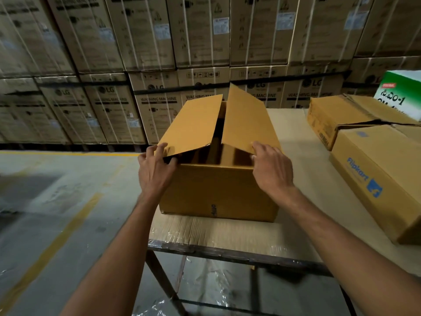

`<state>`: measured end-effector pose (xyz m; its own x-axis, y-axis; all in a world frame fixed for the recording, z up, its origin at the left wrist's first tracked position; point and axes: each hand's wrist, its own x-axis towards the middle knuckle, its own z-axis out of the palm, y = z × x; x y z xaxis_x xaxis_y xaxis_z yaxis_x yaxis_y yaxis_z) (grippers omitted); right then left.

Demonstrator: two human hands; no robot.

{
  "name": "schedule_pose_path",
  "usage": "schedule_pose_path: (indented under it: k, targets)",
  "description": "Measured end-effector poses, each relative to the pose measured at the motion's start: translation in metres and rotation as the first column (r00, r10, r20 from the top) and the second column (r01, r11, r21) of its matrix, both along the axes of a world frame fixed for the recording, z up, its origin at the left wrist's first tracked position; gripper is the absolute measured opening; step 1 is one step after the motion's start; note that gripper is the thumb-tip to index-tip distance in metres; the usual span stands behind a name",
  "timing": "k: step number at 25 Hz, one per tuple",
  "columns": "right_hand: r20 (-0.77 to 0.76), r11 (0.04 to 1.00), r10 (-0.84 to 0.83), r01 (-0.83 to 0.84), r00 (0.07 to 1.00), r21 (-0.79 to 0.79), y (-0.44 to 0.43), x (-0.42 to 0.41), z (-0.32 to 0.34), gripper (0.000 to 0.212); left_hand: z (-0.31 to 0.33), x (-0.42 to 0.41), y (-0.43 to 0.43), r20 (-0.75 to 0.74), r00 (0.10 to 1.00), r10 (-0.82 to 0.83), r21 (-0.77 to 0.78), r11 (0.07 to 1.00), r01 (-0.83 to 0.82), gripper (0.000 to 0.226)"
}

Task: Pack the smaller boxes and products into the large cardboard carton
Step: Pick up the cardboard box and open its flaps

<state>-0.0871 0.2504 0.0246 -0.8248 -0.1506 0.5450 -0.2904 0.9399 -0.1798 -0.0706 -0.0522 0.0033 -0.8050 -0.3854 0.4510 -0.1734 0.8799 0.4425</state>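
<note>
A large brown cardboard carton stands on the table's near left corner, its two long top flaps half raised. My left hand pinches the near corner of the left flap, thumb under it and fingers on top. My right hand holds the near edge of the right flap, fingers curled over it. Between the flaps a dark gap shows the inside; I cannot make out the contents.
The table is covered with cardboard sheet and plastic film. At the right lie a Flipkart box, another brown box behind it and a green-and-white box. Stacked washing-machine cartons wall the back. Concrete floor lies to the left.
</note>
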Motion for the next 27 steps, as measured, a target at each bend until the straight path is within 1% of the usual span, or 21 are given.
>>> schedule_pose_path:
  k: [2, 3, 5, 6, 8, 10, 12, 14, 16, 18, 20, 21, 23, 25, 26, 27]
  targets:
    - [-0.090, 0.979, -0.045, 0.026, 0.995, -0.201, 0.005, 0.000, 0.009, 0.042, 0.005, 0.001, -0.003, -0.054, 0.998, 0.039, -0.020, 0.999, -0.040, 0.044]
    - [-0.125, 0.960, -0.092, 0.055, 0.988, -0.275, 0.010, -0.001, 0.014, 0.044, 0.007, 0.001, -0.004, -0.084, 0.995, 0.054, -0.058, 0.997, -0.059, 0.039]
    - [-0.171, 0.927, -0.178, 0.107, 0.969, -0.358, 0.020, -0.005, 0.024, 0.056, 0.014, -0.001, -0.004, -0.130, 0.991, 0.032, -0.179, 0.982, -0.055, 0.035]
    - [-0.186, 0.922, -0.197, 0.117, 0.963, -0.369, 0.022, -0.007, 0.030, 0.063, 0.019, -0.003, -0.002, -0.150, 0.989, -0.012, -0.243, 0.970, -0.025, 0.036]
    - [-0.249, 0.945, -0.165, 0.080, 0.954, -0.318, 0.019, -0.013, 0.038, 0.068, 0.035, -0.011, 0.011, -0.176, 0.972, -0.157, -0.377, 0.923, 0.081, 0.044]
    - [-0.326, 0.986, -0.064, 0.009, 0.943, -0.169, 0.010, -0.017, 0.044, 0.071, 0.054, -0.018, 0.035, -0.188, 0.934, -0.303, -0.492, 0.852, 0.177, 0.046]
    - [-0.338, 0.998, 0.064, -0.070, 0.939, -0.007, -0.004, -0.020, 0.051, 0.076, 0.071, -0.023, 0.063, -0.193, 0.896, -0.401, -0.547, 0.802, 0.241, 0.044]
    - [-0.294, 0.990, 0.132, -0.111, 0.947, 0.089, -0.018, -0.017, 0.055, 0.066, 0.080, -0.027, 0.083, -0.158, 0.886, -0.435, -0.560, 0.779, 0.283, 0.041]
    - [-0.198, 0.979, 0.175, -0.149, 0.964, 0.142, -0.027, -0.011, 0.055, 0.057, 0.078, -0.029, 0.090, -0.068, 0.895, -0.442, -0.543, 0.769, 0.338, 0.037]
    - [-0.010, 0.956, 0.229, -0.222, 0.973, 0.194, -0.031, -0.007, 0.048, 0.056, 0.070, -0.029, 0.086, 0.033, 0.891, -0.453, -0.458, 0.786, 0.416, 0.033]
    - [0.198, 0.947, 0.225, -0.262, 0.954, 0.185, -0.032, -0.004, 0.040, 0.043, 0.059, -0.025, 0.079, 0.093, 0.884, -0.459, -0.392, 0.799, 0.456, 0.034]
    - [0.258, 0.949, 0.212, -0.261, 0.943, 0.174, -0.032, -0.004, 0.037, 0.038, 0.053, -0.023, 0.077, 0.124, 0.876, -0.466, -0.388, 0.790, 0.475, 0.037]
    - [0.280, 0.957, 0.190, -0.241, 0.941, 0.161, -0.032, -0.007, 0.033, 0.038, 0.043, -0.020, 0.073, 0.172, 0.857, -0.486, -0.367, 0.776, 0.513, 0.050]
    - [0.256, 0.967, 0.182, -0.220, 0.950, 0.129, -0.034, -0.010, 0.031, 0.043, 0.041, -0.016, 0.069, 0.151, 0.842, -0.518, -0.280, 0.795, 0.539, 0.067]
    - [0.253, 0.966, 0.198, -0.231, 0.947, 0.112, -0.038, -0.011, 0.031, 0.047, 0.041, -0.015, 0.068, 0.130, 0.835, -0.535, -0.238, 0.801, 0.550, 0.070]
    - [0.254, 0.959, 0.231, -0.264, 0.939, 0.103, -0.042, -0.012, 0.031, 0.050, 0.042, -0.015, 0.067, 0.125, 0.830, -0.543, -0.233, 0.798, 0.557, 0.068]
